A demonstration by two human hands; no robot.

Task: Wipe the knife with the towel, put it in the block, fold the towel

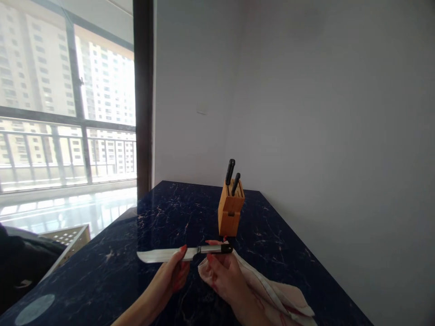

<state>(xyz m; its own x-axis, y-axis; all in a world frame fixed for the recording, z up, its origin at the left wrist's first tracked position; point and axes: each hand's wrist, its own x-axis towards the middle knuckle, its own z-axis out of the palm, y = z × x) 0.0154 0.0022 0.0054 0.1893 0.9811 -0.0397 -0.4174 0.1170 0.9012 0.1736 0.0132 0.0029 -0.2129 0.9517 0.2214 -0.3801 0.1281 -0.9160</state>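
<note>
A long knife (159,255) with a silver blade and a black-tipped handle is held level just above the dark marbled counter (163,213). My left hand (173,274) pinches the blade near its heel, thumb on top. My right hand (222,274) is closed round the handle end, with a pale cloth (275,292) gathered under the palm and trailing right across the counter. The blade tip points left. Behind the knife stands a wooden knife block (230,213) with two black handles sticking out of it.
A white wall runs close along the counter's right side and back. To the left are a dark window post, a large window and a glossy floor. Below the counter's left edge sit a perforated metal piece (66,237) and a dark bulky shape (20,262).
</note>
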